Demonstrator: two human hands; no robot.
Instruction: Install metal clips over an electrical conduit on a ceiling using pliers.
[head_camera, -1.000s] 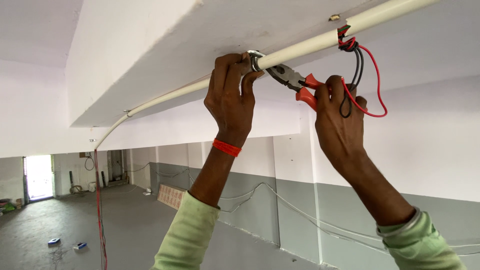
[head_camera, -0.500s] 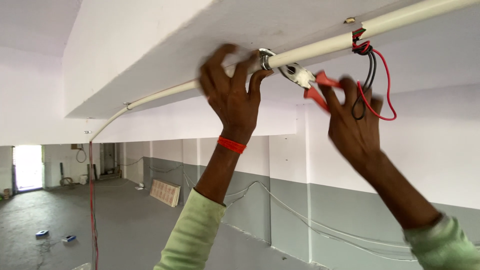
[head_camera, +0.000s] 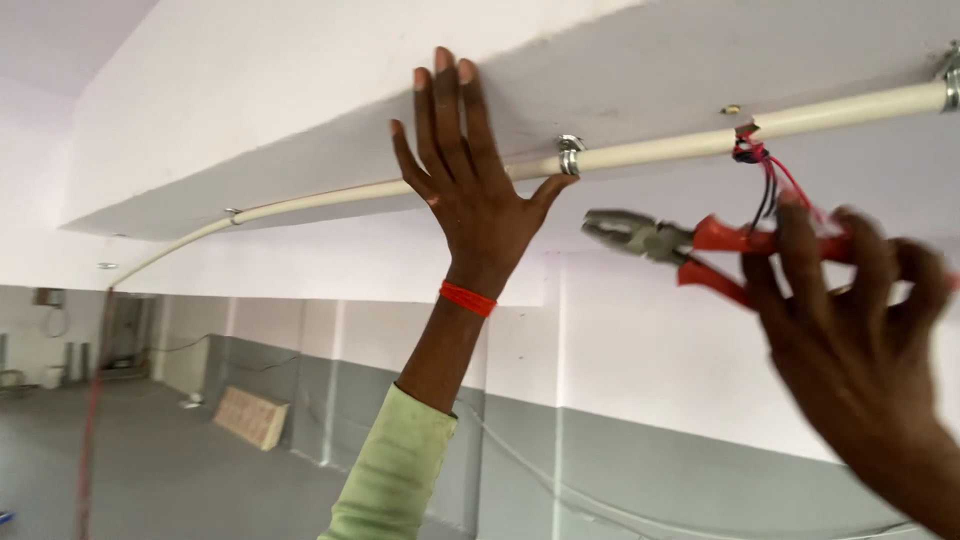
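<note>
A white conduit pipe (head_camera: 660, 150) runs along the underside of a white ceiling beam (head_camera: 300, 110), held by a metal clamp (head_camera: 570, 153). My left hand (head_camera: 470, 190) is raised flat against the beam and pipe, fingers spread, holding nothing. A red band circles its wrist above a pale green sleeve. My right hand (head_camera: 850, 330) grips red-handled pliers (head_camera: 680, 245), jaws pointing left, below the pipe and apart from it. Red and black wires (head_camera: 765, 175) hang from a break in the pipe above the pliers' handles.
A second metal clamp (head_camera: 948, 78) sits at the far right of the pipe. The wall behind is white above and grey below. A red cable (head_camera: 90, 420) hangs down at the left, and a flat board (head_camera: 250, 415) leans against the far wall.
My left hand let go of the clamp and opened flat against the beam. My right hand drew the pliers away from the clamp, down and to the right.
</note>
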